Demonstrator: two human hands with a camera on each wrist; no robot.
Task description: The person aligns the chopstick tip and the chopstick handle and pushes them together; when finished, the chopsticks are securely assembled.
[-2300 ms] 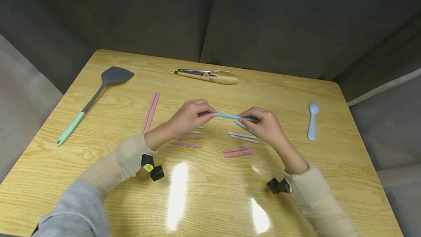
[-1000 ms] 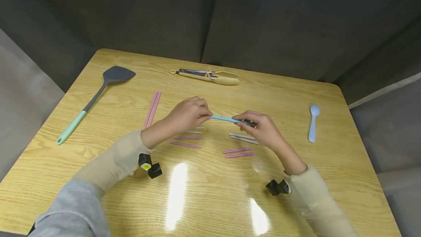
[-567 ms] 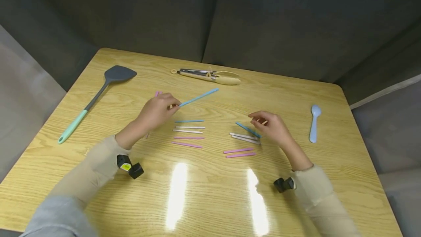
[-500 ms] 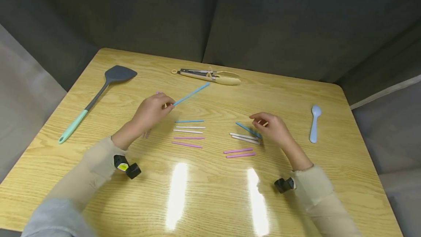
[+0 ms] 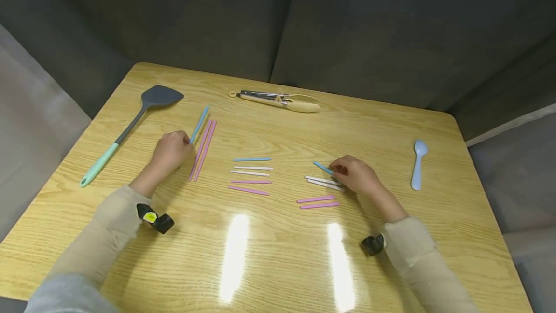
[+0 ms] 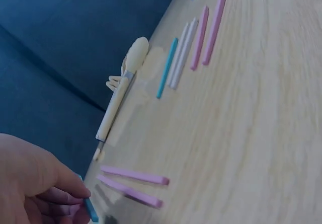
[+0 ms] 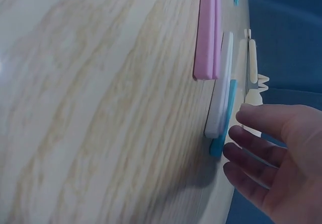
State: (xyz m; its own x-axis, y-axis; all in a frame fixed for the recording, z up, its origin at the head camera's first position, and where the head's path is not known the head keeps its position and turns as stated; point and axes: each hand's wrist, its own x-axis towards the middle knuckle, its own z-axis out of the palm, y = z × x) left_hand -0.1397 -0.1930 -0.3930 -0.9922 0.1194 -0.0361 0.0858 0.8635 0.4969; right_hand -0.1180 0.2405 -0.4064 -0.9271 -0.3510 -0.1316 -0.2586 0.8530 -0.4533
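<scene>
Here, the two hands stand well apart above the wooden surface [image 5: 278,260]. The left hand [image 5: 171,150] pinches a long blue stick [image 5: 199,123] between thumb and fingers, near its lower end; the far part projects free, just to the left of a long pink pair [image 5: 205,150] and nearly parallel to it. Whether the stick touches the surface cannot be told. The right hand [image 5: 355,176] has its thumb and fingers parted, the fingertips at the near end of a short blue stick [image 5: 322,167], which lies slanted beyond a white pair [image 5: 319,179]; contact is uncertain.

The step in hand appears to be laying the long blue stick alongside the pink pair. For a clean result, the stick is best matched to the pink slant before release, lowered flat, and let go by parting thumb and fingers without a sideways drag, since so slim a piece would probably skew or nudge its neighbour. A pinch nearer the middle would likely keep the free end from tipping.

On the right, the fingers should close only on blue: the white ends lie very near, and a broad grasp could disturb them. A short pink pair [image 5: 315,199] lies nearer the wearer.
</scene>
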